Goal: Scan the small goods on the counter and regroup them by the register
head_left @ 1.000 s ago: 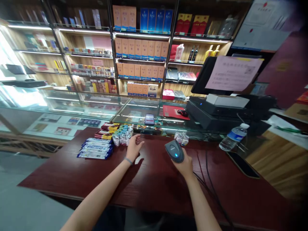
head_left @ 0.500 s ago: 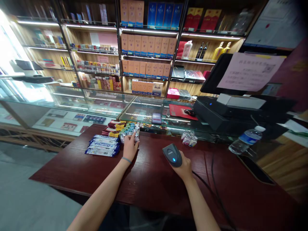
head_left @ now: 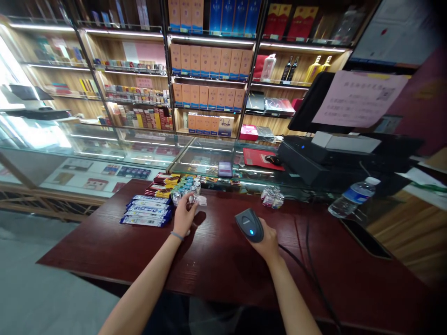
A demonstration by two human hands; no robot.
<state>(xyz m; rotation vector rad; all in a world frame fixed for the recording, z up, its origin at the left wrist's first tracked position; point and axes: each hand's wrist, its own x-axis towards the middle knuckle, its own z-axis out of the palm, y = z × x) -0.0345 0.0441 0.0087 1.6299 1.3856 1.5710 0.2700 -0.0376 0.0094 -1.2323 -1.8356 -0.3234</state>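
Observation:
My right hand is wrapped round a dark grey barcode scanner with a lit blue light, held above the dark red wooden counter. At the near edge of a group of small jars with silvery tops, my left hand grips one small jar, tilted on its side and pale at its far end. Blue-and-white packets lie in a fanned stack left of this hand. Behind them are red-and-yellow packets.
More small jars stand together toward the back right. A water bottle leans near a phone at right. The scanner's black cable crosses the counter. Beyond are a glass display case, a monitor and stocked shelves.
My left hand has drawn back slightly from the group of jars, with one small jar now tilted in its fingers. My right hand keeps the scanner in nearly the same place.

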